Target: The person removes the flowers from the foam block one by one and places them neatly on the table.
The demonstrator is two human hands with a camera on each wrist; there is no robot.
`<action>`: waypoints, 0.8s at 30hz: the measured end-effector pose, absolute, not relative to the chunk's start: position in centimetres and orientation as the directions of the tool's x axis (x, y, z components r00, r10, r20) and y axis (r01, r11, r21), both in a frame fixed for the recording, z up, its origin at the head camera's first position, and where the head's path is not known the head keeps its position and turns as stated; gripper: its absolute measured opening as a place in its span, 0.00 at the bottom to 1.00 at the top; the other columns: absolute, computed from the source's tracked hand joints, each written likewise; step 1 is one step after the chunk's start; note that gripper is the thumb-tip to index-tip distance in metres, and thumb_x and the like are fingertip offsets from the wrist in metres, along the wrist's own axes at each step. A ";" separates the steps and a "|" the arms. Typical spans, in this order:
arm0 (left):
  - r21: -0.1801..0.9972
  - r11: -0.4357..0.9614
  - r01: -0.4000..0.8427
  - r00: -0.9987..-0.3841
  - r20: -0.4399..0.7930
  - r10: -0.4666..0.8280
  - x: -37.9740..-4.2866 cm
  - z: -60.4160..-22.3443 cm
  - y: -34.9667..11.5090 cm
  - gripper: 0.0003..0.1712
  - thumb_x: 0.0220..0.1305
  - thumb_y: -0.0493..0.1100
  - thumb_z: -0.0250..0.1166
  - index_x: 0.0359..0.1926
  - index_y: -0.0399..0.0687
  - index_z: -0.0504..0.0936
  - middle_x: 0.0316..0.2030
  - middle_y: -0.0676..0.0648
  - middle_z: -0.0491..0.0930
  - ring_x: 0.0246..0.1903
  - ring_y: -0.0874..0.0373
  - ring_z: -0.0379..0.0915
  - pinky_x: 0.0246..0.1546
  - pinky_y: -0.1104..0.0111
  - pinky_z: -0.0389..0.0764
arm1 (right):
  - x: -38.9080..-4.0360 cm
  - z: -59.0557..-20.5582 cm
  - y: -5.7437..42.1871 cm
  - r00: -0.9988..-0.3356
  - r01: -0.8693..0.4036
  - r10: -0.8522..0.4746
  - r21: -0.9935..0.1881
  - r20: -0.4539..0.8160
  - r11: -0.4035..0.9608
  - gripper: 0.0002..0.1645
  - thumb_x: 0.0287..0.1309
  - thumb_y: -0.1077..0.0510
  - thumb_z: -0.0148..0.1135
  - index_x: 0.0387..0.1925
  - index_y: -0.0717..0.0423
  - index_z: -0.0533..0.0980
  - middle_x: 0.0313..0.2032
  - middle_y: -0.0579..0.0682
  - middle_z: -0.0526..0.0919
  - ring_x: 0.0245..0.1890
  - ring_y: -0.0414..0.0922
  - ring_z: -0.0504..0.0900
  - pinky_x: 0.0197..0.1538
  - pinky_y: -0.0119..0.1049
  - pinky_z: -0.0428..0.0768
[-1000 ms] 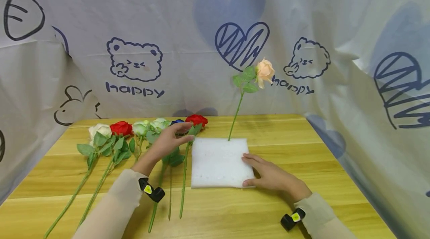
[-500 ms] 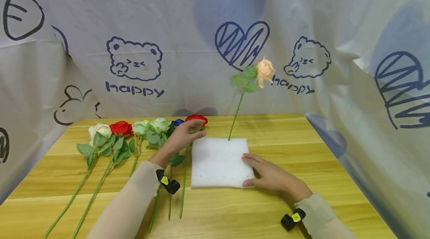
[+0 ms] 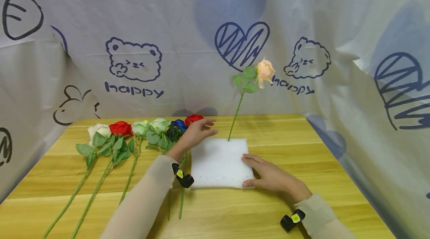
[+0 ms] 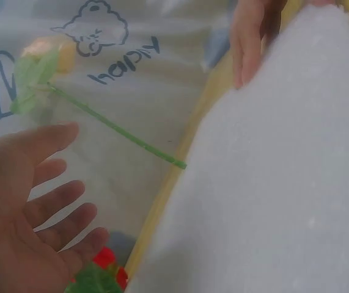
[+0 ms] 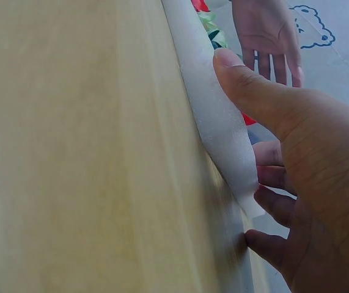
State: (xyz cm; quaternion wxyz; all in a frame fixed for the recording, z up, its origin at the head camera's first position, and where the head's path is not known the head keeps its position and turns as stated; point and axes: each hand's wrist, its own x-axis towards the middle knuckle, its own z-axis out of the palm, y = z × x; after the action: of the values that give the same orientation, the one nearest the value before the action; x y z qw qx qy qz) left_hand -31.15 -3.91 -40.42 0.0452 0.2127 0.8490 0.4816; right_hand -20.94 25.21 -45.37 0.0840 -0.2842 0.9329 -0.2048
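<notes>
A white foam block (image 3: pixel 218 164) lies on the wooden table. One peach rose (image 3: pixel 265 72) stands in its far edge, its green stem leaning right. My left hand (image 3: pixel 198 134) hovers over the block's far left corner with fingers spread and nothing in them. In the left wrist view the rose stem (image 4: pixel 119 131) is just beyond that hand (image 4: pixel 33 207). My right hand (image 3: pixel 268 173) rests at the block's right edge, fingertips and thumb touching it, fingers relaxed. The right wrist view shows the thumb (image 5: pixel 247 85) over the foam edge (image 5: pixel 217 116).
Left of the block lie several loose roses: a white rose (image 3: pixel 99 131), a red rose (image 3: pixel 121 128), pale green roses (image 3: pixel 159 125), a blue rose (image 3: pixel 180 124) and another red rose (image 3: pixel 193 119). Their stems point toward the near side. A printed cloth (image 3: pixel 188 56) hangs behind the table (image 3: pixel 285 131).
My left hand has moved right, from above the loose roses to the block's far left corner, closer to the peach rose's stem. The right hand and block have stayed put.
</notes>
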 end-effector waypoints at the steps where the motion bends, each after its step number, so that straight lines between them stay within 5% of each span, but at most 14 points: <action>1: 0.840 0.443 0.313 -0.905 0.123 0.407 -31.2 -40.5 -3.7 0.30 0.66 0.49 0.66 0.66 0.46 0.73 0.59 0.43 0.76 0.58 0.47 0.71 0.56 0.54 0.76 | -20.9 -45.4 25.2 -0.825 -0.495 -0.564 -0.431 -0.042 0.755 0.57 0.55 0.25 0.57 0.75 0.53 0.55 0.75 0.48 0.54 0.72 0.52 0.56 0.69 0.52 0.61; 24: 0.856 0.430 0.286 -0.903 0.091 0.421 -33.1 -42.4 1.2 0.29 0.67 0.48 0.65 0.66 0.44 0.73 0.56 0.41 0.78 0.54 0.45 0.75 0.54 0.55 0.78 | -21.0 -45.5 25.2 -0.827 -0.489 -0.560 -0.438 -0.040 0.754 0.57 0.55 0.25 0.57 0.75 0.52 0.56 0.74 0.47 0.54 0.71 0.51 0.57 0.69 0.52 0.62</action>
State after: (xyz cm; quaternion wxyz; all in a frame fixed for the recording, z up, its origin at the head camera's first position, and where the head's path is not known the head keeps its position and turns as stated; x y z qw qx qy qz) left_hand -33.07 1.24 -42.40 0.0686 0.2099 0.8427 0.4911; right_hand -20.96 25.23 -45.52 0.0846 -0.2812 0.9328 -0.2090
